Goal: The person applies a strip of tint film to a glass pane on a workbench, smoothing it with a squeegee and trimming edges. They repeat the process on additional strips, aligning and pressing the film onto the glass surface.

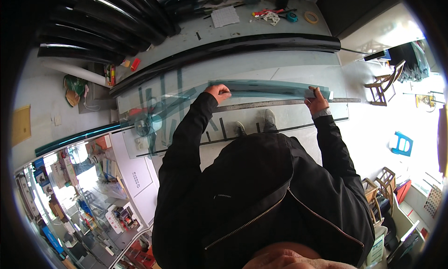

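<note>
Over a glass-topped table (303, 60), a long strip of dark bluish tinted film (266, 88) stretches between my two hands. My left hand (219, 93) pinches its left end, fingers closed. The strip's right end is between the thumb and fingers of my right hand (317, 102), where a small pale piece shows by the fingertips. Just nearer to me than the film, a long metal ruler (280, 102) lies across the glass. Loose film strips (168, 103) are strewn left of my left hand, some crossing each other.
A long black roll (224, 47) lies across the table beyond the film. Behind it are a white sheet (225, 17), a teal tape measure (291, 17) and a yellow tape ring (311, 17). Several black rolls (98, 31) stack at far left. A wooden chair (385, 85) stands right.
</note>
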The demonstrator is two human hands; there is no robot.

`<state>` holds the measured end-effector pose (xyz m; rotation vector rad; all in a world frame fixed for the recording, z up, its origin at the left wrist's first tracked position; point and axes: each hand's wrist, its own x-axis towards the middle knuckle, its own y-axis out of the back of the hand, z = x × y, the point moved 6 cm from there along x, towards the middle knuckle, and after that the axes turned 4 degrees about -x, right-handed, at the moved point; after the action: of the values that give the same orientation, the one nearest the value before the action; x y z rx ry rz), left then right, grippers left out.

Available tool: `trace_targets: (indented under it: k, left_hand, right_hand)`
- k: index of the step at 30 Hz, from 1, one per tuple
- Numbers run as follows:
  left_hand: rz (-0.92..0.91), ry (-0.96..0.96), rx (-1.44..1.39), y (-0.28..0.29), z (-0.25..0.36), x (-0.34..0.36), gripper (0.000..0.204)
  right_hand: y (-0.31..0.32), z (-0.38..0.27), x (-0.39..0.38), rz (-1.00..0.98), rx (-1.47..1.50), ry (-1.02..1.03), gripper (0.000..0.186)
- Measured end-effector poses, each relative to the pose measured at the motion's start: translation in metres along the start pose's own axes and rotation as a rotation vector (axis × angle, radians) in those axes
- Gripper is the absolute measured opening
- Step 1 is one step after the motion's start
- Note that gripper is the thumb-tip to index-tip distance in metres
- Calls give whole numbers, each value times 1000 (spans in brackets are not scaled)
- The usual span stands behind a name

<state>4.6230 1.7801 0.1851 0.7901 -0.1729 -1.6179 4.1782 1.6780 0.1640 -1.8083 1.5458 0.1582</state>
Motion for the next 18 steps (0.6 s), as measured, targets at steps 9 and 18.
trace_targets:
  k: [9,18]
  left_hand:
    - [163,129,86,18,-87,46,23]
    - [182,329,225,11,-132,68,20]
  right_hand:
    - [74,11,24,189,-66,-32,36]
    - [116,24,63,219,-191,-42,32]
